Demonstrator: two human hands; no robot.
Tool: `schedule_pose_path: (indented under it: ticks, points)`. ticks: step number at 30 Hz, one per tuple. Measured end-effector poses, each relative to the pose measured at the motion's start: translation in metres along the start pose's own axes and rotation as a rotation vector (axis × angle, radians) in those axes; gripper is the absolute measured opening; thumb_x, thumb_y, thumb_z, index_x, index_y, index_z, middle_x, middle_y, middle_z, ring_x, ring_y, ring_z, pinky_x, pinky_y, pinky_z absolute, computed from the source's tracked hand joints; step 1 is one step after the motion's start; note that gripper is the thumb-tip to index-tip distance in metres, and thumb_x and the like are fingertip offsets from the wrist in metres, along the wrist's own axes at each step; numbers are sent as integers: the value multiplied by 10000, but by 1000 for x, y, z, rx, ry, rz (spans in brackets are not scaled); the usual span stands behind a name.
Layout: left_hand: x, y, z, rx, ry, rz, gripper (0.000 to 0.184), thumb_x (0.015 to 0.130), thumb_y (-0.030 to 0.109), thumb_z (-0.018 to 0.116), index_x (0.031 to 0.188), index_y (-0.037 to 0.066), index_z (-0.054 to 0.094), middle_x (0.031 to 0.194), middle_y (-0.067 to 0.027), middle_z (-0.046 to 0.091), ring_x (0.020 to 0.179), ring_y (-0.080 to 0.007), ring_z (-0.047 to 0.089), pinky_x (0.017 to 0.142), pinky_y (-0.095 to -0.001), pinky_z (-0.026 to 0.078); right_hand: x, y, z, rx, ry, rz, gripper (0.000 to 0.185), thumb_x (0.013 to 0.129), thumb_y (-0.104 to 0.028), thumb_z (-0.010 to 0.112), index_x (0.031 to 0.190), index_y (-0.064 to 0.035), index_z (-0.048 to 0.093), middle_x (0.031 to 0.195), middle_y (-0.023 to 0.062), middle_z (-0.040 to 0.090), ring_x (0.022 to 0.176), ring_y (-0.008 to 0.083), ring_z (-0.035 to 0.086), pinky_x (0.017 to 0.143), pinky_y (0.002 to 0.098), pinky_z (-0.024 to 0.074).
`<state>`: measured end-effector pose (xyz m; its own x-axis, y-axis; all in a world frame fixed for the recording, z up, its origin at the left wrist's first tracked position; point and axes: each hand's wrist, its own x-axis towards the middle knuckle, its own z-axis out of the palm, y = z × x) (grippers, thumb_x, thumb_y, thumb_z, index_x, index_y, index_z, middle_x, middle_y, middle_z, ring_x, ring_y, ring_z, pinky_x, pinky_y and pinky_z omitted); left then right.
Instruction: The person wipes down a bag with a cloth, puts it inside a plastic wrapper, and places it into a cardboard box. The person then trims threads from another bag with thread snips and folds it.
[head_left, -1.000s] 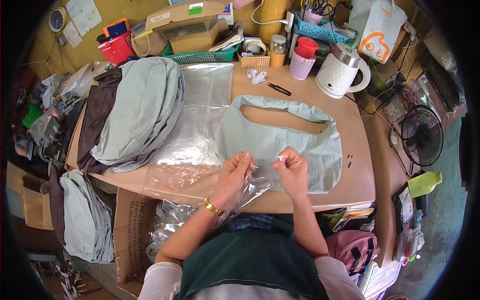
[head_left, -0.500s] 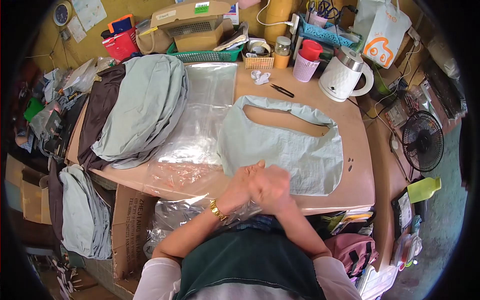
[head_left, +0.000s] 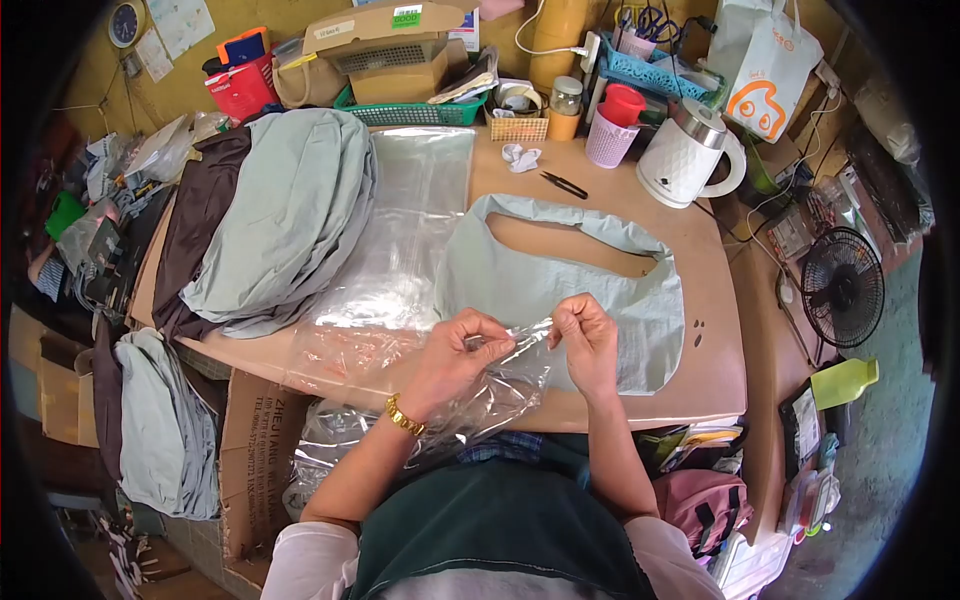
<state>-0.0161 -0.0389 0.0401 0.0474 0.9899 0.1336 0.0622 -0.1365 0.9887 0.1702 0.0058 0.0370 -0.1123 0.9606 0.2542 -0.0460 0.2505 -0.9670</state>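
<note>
My left hand (head_left: 462, 354), with a gold watch (head_left: 405, 415) on the wrist, pinches the edge of a clear plastic bag (head_left: 515, 385). My right hand (head_left: 588, 345) has its fingers closed on the same edge a short way to the right. The plastic stretches between the two hands and hangs toward my lap. Beneath and beyond them, a pale grey-green fabric shoulder bag (head_left: 560, 245) lies flat on the table, its strap opening facing away from me. My hands cover part of its front edge.
Flat plastic bags (head_left: 400, 230) lie left of the fabric bag, beside a pile of grey-green and dark fabric (head_left: 285, 205). Thread snips (head_left: 564, 185), crumpled white scrap (head_left: 521, 157) and a white kettle (head_left: 685, 155) stand or lie farther back. A fan (head_left: 843, 287) is at right.
My hands were together, blurred, over the fabric bag's front edge. They have moved apart, and clear plastic now shows stretched between them.
</note>
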Motion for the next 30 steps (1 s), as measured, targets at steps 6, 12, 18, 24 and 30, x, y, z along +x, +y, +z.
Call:
schedule_pose_path:
  ticks: [6, 12, 18, 24, 30]
  points:
    - [0, 9, -2, 104, 7, -216, 134, 830, 122, 751, 826, 24, 659, 767, 1, 646, 695, -70, 553, 642, -225, 453, -6, 2, -6, 210, -80, 193, 145, 922, -100, 639, 824, -8, 584, 642, 14, 577, 563, 72, 544, 509, 217, 470]
    - [0, 0, 13, -15, 129, -2, 113, 849, 93, 727, 869, 24, 640, 728, 42, 612, 659, -22, 514, 597, -189, 419, -8, -15, 1, 106, -102, 187, 74, 845, 49, 665, 852, 16, 599, 672, 51, 617, 596, 95, 619, 532, 193, 501]
    - [1, 4, 2, -64, 79, -109, 73, 870, 66, 694, 905, 16, 654, 776, 33, 645, 668, -19, 529, 579, -190, 429, -10, -5, -11, -10, 22, 203, 160, 905, -112, 658, 804, 7, 628, 621, 19, 595, 524, 47, 522, 489, 195, 432]
    - [-1, 6, 7, 248, 141, -15, 169, 902, 187, 653, 860, 25, 672, 635, -41, 637, 546, -103, 565, 504, -280, 420, -9, -2, 3, -15, 24, 84, 217, 926, -161, 644, 778, -8, 602, 601, -3, 572, 528, 40, 496, 453, 215, 384]
    - [-3, 21, 19, 545, 61, 54, 318, 899, 323, 652, 768, 35, 619, 568, -99, 573, 498, -222, 533, 498, -330, 406, -11, -18, 5, 44, -198, 246, 236, 912, -142, 653, 744, 5, 576, 569, 7, 523, 514, 59, 448, 458, 264, 378]
